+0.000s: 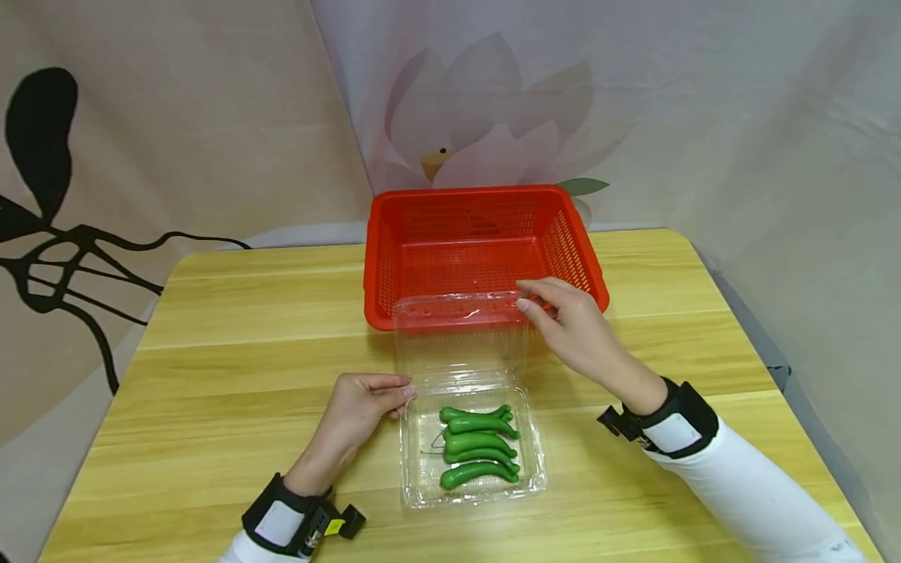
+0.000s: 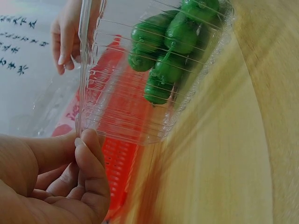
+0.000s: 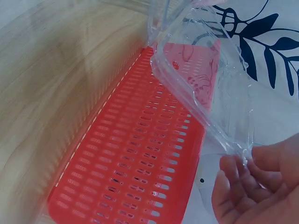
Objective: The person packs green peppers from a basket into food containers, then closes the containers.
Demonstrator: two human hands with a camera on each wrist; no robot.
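Observation:
A clear plastic clamshell box stands on the table with its lid raised at the back. Several green peppers lie side by side in its base. My left hand pinches the rim at the base's back left corner, thumb and fingertips meeting on the edge in the left wrist view. With my right hand I pinch the lid's upper right corner; the right wrist view shows the lid corner between thumb and fingers of that hand.
Behind the box sits a red perforated plastic basket, partly seen through the raised lid. Both stand on a wood-grain table. A printed cloth backdrop hangs behind and beside the table.

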